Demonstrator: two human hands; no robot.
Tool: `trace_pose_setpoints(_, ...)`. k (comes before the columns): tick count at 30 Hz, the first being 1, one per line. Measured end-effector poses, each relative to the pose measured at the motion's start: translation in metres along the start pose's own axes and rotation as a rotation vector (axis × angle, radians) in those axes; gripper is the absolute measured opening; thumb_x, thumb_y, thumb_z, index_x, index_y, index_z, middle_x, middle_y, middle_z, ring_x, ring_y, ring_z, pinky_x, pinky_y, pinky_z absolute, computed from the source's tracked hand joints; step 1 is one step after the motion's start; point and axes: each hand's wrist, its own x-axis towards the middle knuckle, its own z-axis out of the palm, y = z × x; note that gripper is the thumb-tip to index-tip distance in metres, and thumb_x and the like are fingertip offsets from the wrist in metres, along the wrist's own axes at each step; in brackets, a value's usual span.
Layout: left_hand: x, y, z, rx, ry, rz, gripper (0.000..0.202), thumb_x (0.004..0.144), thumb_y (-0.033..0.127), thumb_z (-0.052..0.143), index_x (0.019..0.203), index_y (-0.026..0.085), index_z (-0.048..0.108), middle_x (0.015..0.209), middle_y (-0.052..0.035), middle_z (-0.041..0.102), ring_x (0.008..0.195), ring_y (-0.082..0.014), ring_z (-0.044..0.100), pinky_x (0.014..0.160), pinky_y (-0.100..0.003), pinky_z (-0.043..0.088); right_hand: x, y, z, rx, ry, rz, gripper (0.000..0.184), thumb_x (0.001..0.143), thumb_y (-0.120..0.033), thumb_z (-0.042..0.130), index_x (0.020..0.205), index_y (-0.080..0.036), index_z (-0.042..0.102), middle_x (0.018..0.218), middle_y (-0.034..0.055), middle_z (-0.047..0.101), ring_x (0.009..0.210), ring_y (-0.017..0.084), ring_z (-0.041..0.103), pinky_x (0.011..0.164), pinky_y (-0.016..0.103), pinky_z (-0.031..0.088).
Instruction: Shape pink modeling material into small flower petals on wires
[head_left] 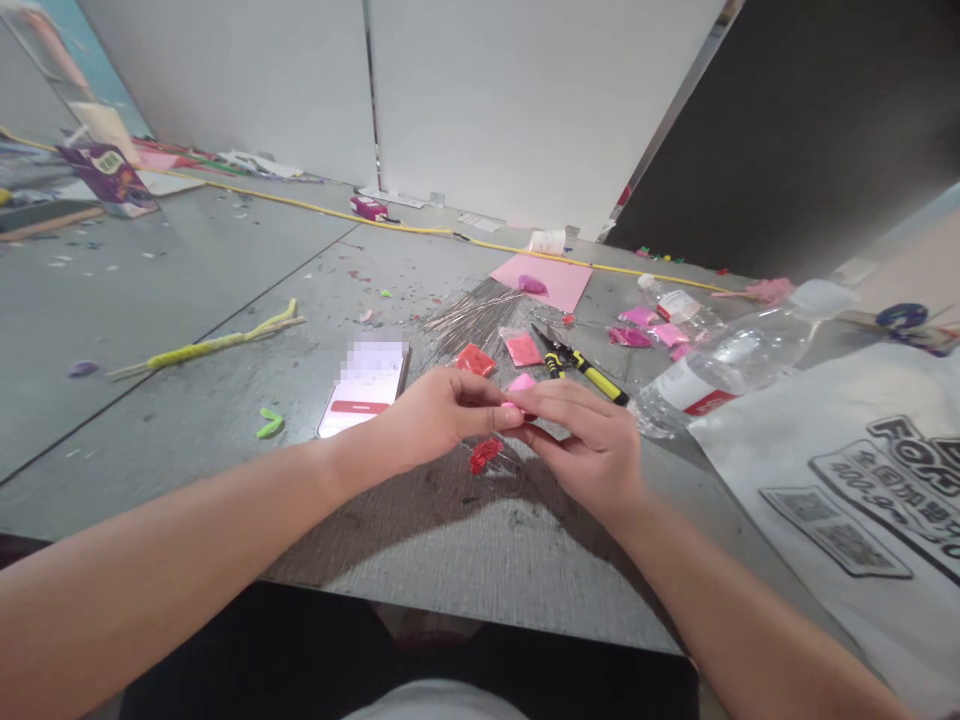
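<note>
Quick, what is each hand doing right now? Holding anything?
Left hand: grip closed, pinching a small pink piece.
Right hand: grip closed, pinching the same small pink piece from the other side.

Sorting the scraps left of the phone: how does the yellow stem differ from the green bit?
The yellow stem is long and nearly straight, the green bit short and bent. The stem lies far left of the phone, the bit close beside it. Both are fuzzy and untouched; left hand and right hand pinch a pink piece.
</note>
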Motion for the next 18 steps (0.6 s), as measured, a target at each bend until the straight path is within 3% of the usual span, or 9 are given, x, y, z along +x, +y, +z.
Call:
trace_pose_setpoints(3, -0.001, 0.003, 0.001, 0.112, -0.016, -0.028, 0.037, 0.095, 0.057, 0.074, 0.098, 0.021, 0.084, 0.09, -0.0026, 0.078, 0.082, -0.0167, 0.067, 0.077, -0.03, 0.049, -0.001, 0.003, 0.0, -0.048, 0.008, 0.06, 0.029, 0.093, -0.012, 0.08, 0.116, -0.029, 0.083, 0.101, 0.004, 0.086, 0.091, 0.02, 0.08, 0.085, 0.037, 0.065)
trace_pose_setpoints(6, -0.001, 0.005, 0.001, 0.167, 0.038, -0.028, 0.041, 0.098, 0.06, 0.067, 0.099, 0.021, 0.081, 0.089, -0.0022, 0.074, 0.081, -0.0169, 0.065, 0.073, -0.03, 0.047, -0.002, 0.016, -0.005, -0.181, 0.014, 0.256, 0.015, 0.094, -0.026, 0.082, 0.108, -0.026, 0.085, 0.101, 0.0055, 0.086, 0.088, 0.022, 0.08, 0.085, 0.04, 0.064)
trace_pose_setpoints(12, 0.0, 0.008, -0.002, 0.257, 0.146, 0.012, 0.039, 0.098, 0.057, 0.066, 0.096, 0.019, 0.075, 0.088, -0.0024, 0.071, 0.082, -0.0169, 0.063, 0.071, -0.03, 0.045, -0.003, 0.049, -0.015, -0.254, -0.043, 0.672, 0.023, 0.082, -0.03, 0.086, 0.103, -0.021, 0.085, 0.094, 0.0075, 0.086, 0.084, 0.025, 0.08, 0.085, 0.042, 0.063)
trace_pose_setpoints(18, 0.0, 0.008, -0.003, 0.286, 0.168, -0.011, 0.033, 0.097, 0.052, 0.068, 0.098, 0.019, 0.074, 0.091, -0.0032, 0.071, 0.082, -0.0171, 0.063, 0.072, -0.03, 0.045, -0.007, 0.061, -0.013, -0.198, -0.104, 0.718, 0.028, 0.079, -0.03, 0.083, 0.105, -0.021, 0.085, 0.098, 0.0087, 0.086, 0.084, 0.025, 0.08, 0.084, 0.042, 0.063)
